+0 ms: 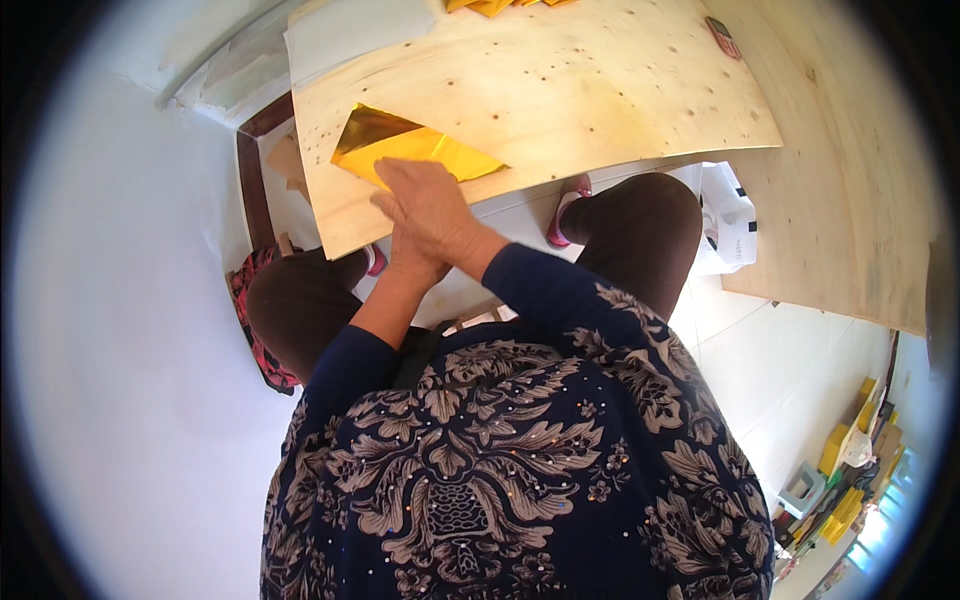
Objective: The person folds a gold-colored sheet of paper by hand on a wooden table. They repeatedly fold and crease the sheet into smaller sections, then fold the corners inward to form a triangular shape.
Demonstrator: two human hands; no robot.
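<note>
A sheet of shiny gold foil paper [450,158] lies folded at a slant on the wooden table, close to its near left edge. One flap of it shows darker, brownish gold. My right hand [432,205] rests over the foil's near edge, its fingers stretched out and close together. Beneath it, crossing at the wrist, is my left hand [412,252]; its fingers are hidden by the right hand, so whether they hold the foil does not show.
The plywood table [600,90] carries more gold foil pieces [500,6] at its far edge, a pale sheet [350,40] at far left and a small red phone-like device [722,38] at far right. A white bag [728,215] stands below, right of my knee.
</note>
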